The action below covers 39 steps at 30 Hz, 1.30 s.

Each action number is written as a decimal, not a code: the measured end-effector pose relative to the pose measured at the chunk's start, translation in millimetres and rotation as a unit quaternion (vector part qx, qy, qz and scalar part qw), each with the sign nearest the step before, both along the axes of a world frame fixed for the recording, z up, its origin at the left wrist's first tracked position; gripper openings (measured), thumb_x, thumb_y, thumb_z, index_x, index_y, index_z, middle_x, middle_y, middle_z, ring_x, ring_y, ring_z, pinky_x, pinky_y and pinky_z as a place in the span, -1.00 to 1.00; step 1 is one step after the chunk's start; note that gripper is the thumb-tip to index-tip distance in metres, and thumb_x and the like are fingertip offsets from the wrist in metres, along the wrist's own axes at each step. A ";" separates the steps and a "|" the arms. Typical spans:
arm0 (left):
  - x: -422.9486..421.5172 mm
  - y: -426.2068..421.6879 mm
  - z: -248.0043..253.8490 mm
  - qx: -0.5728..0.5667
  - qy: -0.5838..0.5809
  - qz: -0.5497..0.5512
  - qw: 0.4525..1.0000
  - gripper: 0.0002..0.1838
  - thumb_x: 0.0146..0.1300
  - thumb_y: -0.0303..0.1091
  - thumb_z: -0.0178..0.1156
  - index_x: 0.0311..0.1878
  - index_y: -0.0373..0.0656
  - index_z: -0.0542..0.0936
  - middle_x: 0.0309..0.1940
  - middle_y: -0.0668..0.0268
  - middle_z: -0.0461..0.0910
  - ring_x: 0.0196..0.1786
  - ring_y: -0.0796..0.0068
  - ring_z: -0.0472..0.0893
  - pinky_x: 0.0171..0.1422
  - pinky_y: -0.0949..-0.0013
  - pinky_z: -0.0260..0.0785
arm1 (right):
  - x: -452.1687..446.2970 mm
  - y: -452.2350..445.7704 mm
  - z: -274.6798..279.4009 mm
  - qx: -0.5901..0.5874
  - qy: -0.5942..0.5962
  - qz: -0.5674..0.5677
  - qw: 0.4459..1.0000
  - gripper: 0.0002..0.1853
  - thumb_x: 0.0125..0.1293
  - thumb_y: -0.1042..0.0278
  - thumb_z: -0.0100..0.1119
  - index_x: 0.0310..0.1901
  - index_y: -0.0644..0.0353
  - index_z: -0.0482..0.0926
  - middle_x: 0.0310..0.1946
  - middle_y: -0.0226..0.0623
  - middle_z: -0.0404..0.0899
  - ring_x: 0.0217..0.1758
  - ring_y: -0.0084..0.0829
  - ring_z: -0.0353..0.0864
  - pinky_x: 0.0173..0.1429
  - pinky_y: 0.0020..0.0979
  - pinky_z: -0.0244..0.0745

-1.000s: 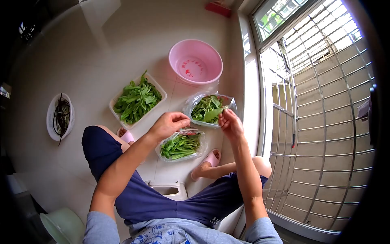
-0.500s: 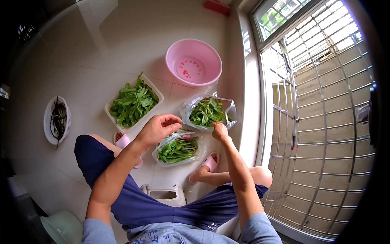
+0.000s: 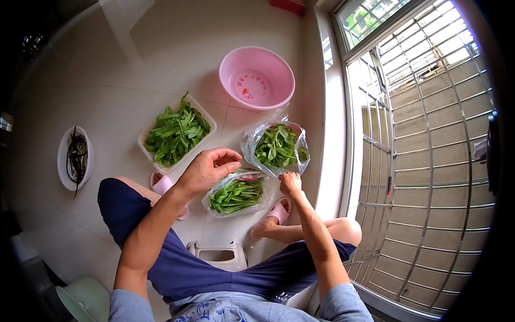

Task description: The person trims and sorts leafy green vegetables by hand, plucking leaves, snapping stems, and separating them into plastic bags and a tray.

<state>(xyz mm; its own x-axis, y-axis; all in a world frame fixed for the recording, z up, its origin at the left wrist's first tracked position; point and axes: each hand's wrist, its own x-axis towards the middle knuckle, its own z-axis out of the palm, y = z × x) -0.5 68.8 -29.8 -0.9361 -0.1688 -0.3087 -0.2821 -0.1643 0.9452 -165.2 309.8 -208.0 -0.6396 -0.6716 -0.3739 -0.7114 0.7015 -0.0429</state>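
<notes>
My left hand (image 3: pixel 210 170) hovers with its fingers curved and apart, nothing between them, above the left edge of a clear bag (image 3: pixel 236 194) of green stems. My right hand (image 3: pixel 290 183) is closed at the near rim of another clear bag (image 3: pixel 276 147) full of leafy greens; it pinches something I cannot make out, perhaps the bag's edge. Left of that bag, a pile of long green leaves (image 3: pixel 177 131) fills a pale rectangular tray (image 3: pixel 214 126).
A pink basin (image 3: pixel 257 78) stands beyond the bags. At the left, a white oval basket (image 3: pixel 90 161) holds dark, thin strands. A low stool (image 3: pixel 220 264) is between my legs, and a pale green tub (image 3: pixel 83 300) sits at lower left. A barred window lines the right.
My right hand has come down from over the leafy bag to its near rim, and the leaf it held is no longer seen in it. My left hand has shifted slightly left.
</notes>
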 end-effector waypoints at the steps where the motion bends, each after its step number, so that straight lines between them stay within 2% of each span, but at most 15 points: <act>1: 0.0 -0.1 -0.4 0.000 0.001 0.000 1.000 -0.77 0.10 -0.39 0.05 -0.18 -0.28 0.43 -0.32 0.32 0.49 -0.27 0.65 0.45 -0.18 0.58 0.29 | -0.8 0.6 -1.5 -0.023 0.032 0.031 0.999 -0.81 -0.17 0.49 -0.08 -0.51 0.12 0.56 -0.50 -0.19 0.50 -0.28 -0.24 0.46 -0.18 -0.29 0.29; 5: -0.6 -0.5 -2.0 -0.001 0.003 0.002 1.000 -0.77 0.10 -0.39 0.05 -0.18 -0.28 0.43 -0.33 0.32 0.49 -0.27 0.65 0.45 -0.18 0.58 0.29 | 0.0 -4.2 5.5 -0.077 0.057 0.041 0.995 -0.87 -0.19 0.46 -0.05 -0.62 0.13 0.54 -0.57 -0.17 0.49 -0.40 -0.23 0.46 -0.26 -0.33 0.28; 11: 0.2 0.8 1.2 -0.010 0.004 0.000 1.000 -0.76 0.09 -0.39 0.05 -0.18 -0.29 0.43 -0.33 0.31 0.50 -0.27 0.64 0.45 -0.18 0.57 0.28 | 2.3 -24.4 31.4 -0.007 0.009 -0.010 1.000 -0.85 -0.19 0.52 -0.09 -0.61 0.20 0.53 -0.54 -0.08 0.48 -0.41 -0.14 0.48 -0.19 -0.27 0.33; 14: 0.1 1.5 0.2 -0.014 0.009 0.016 1.000 -0.78 0.07 -0.38 0.08 -0.23 -0.28 0.46 -0.41 0.37 0.49 -0.34 0.68 0.42 -0.20 0.59 0.27 | -2.1 -29.4 21.6 -0.059 -0.050 -0.036 0.996 -0.77 -0.20 0.61 -0.14 -0.50 0.24 0.53 -0.43 -0.04 0.48 -0.29 -0.12 0.47 -0.12 -0.26 0.34; 16: 1.1 1.2 -2.0 -0.018 -0.003 0.018 1.000 -0.78 0.06 -0.38 0.08 -0.23 -0.28 0.46 -0.41 0.37 0.49 -0.34 0.68 0.42 -0.21 0.59 0.27 | -14.0 -42.0 18.4 -0.252 -0.045 -0.084 0.963 -0.67 -0.19 0.66 -0.19 -0.35 0.23 0.51 -0.33 -0.01 0.46 -0.21 -0.12 0.44 -0.08 -0.28 0.33; 17: 1.9 1.3 -1.5 -0.012 -0.009 0.020 1.000 -0.78 0.06 -0.39 0.08 -0.23 -0.29 0.46 -0.41 0.38 0.49 -0.35 0.69 0.42 -0.21 0.60 0.27 | -23.9 -46.8 7.3 -0.247 -0.058 -0.083 0.964 -0.62 -0.16 0.65 -0.18 -0.24 0.18 0.49 -0.27 -0.06 0.46 -0.14 -0.14 0.41 -0.06 -0.29 0.32; 23: 2.7 -3.0 -9.8 -0.014 -0.046 0.014 0.999 -0.75 0.08 -0.40 0.06 -0.17 -0.28 0.44 -0.32 0.31 0.51 -0.26 0.63 0.46 -0.17 0.56 0.28 | -34.7 -80.8 -45.3 -0.224 -0.160 -0.016 0.961 -0.58 -0.19 0.57 -0.09 -0.18 0.09 0.48 -0.11 -0.24 0.41 -0.11 -0.19 0.41 -0.01 -0.34 0.31; 24: 2.3 -3.4 -10.9 -0.014 -0.054 0.019 0.998 -0.75 0.07 -0.40 0.06 -0.17 -0.28 0.44 -0.32 0.31 0.51 -0.26 0.63 0.46 -0.17 0.56 0.28 | -30.8 -82.8 -55.7 -0.221 -0.150 0.010 0.964 -0.63 -0.20 0.56 -0.09 -0.25 0.10 0.51 -0.19 -0.20 0.45 -0.12 -0.20 0.42 -0.01 -0.34 0.31; 26: -0.5 -3.0 -9.4 -0.014 -0.060 0.029 0.998 -0.77 0.08 -0.40 0.07 -0.21 -0.30 0.45 -0.38 0.37 0.49 -0.32 0.69 0.42 -0.19 0.61 0.27 | -32.2 -83.9 -73.5 -0.043 -0.154 0.021 0.987 -0.72 -0.18 0.54 -0.09 -0.37 0.13 0.54 -0.30 -0.13 0.48 -0.16 -0.18 0.44 -0.09 -0.29 0.36; 29: -1.6 -2.5 -8.8 0.000 -0.067 0.031 0.997 -0.77 0.08 -0.42 0.07 -0.20 -0.31 0.44 -0.36 0.34 0.50 -0.31 0.68 0.43 -0.18 0.61 0.27 | -39.6 -64.0 -71.8 -0.032 -0.045 -0.093 0.994 -0.85 -0.09 0.49 -0.09 -0.50 0.18 0.52 -0.42 -0.07 0.48 -0.33 -0.09 0.48 -0.28 -0.21 0.41; 32: -3.4 0.3 -8.1 0.015 -0.059 0.031 0.998 -0.78 0.08 -0.43 0.06 -0.19 -0.31 0.44 -0.35 0.32 0.50 -0.30 0.67 0.44 -0.17 0.61 0.28 | -69.4 -24.7 -79.7 -0.091 0.029 -0.139 0.986 -0.87 -0.09 0.53 -0.09 -0.56 0.22 0.49 -0.47 -0.06 0.48 -0.37 -0.09 0.49 -0.28 -0.21 0.40; 34: -3.9 3.3 -6.3 0.018 -0.073 0.030 0.997 -0.78 0.08 -0.44 0.06 -0.19 -0.31 0.44 -0.35 0.32 0.50 -0.29 0.66 0.44 -0.17 0.61 0.28 | -79.6 -7.4 -54.1 -0.172 -0.056 -0.220 0.958 -0.83 -0.13 0.54 -0.08 -0.50 0.20 0.54 -0.48 -0.06 0.50 -0.37 -0.13 0.51 -0.28 -0.26 0.41; 36: -4.3 4.4 -8.9 0.018 -0.073 0.024 0.997 -0.78 0.08 -0.44 0.06 -0.19 -0.31 0.44 -0.35 0.33 0.50 -0.29 0.66 0.44 -0.17 0.61 0.28 | -87.5 1.0 -43.9 -0.232 -0.101 -0.244 0.936 -0.76 -0.16 0.56 -0.08 -0.44 0.17 0.57 -0.54 -0.15 0.53 -0.42 -0.32 0.55 -0.32 -0.38 0.42; 38: -5.0 4.6 -10.2 0.016 -0.072 0.020 0.997 -0.78 0.09 -0.44 0.06 -0.19 -0.31 0.44 -0.35 0.33 0.50 -0.29 0.66 0.44 -0.17 0.61 0.28 | -94.3 3.2 -30.9 -0.303 -0.306 -0.372 0.822 -0.76 -0.17 0.58 -0.09 -0.42 0.29 0.54 -0.57 -0.36 0.51 -0.58 -0.60 0.43 -0.48 -0.60 0.36; 39: -5.4 4.2 -10.4 0.006 -0.070 0.019 0.997 -0.78 0.09 -0.43 0.06 -0.19 -0.31 0.44 -0.35 0.33 0.50 -0.29 0.66 0.44 -0.17 0.61 0.28 | -95.7 3.7 -25.2 -0.332 -0.355 -0.399 0.778 -0.78 -0.16 0.59 -0.09 -0.42 0.30 0.52 -0.56 -0.36 0.50 -0.61 -0.60 0.39 -0.51 -0.61 0.33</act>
